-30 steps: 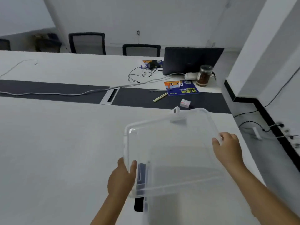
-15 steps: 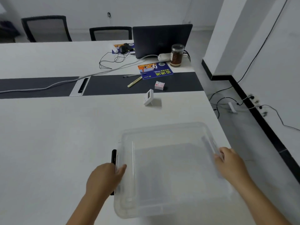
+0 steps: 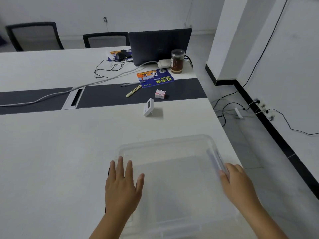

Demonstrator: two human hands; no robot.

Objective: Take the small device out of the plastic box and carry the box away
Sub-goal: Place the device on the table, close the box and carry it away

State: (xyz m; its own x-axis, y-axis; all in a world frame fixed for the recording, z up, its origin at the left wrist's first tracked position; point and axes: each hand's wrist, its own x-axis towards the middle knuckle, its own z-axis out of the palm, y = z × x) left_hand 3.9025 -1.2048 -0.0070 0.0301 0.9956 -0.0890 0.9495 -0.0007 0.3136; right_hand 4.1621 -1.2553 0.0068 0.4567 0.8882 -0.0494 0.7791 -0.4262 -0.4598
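Box (image 3: 174, 178) on table (image 3: 51, 161), empty. Left hand (image 3: 121, 185) splayed flat, fingers apart, at left rim; right hand (image 3: 237, 185) clasping right rim. Device (image 3: 148, 107) standing well beyond.

There is one view only, from the person's head, wide-angled, looking forward and down across the surface (image 3: 51, 152). Both hands sit close under it at the bottom edge; the laptop (image 3: 159, 46), chairs (image 3: 34, 36) and far wall lie well off at the top.
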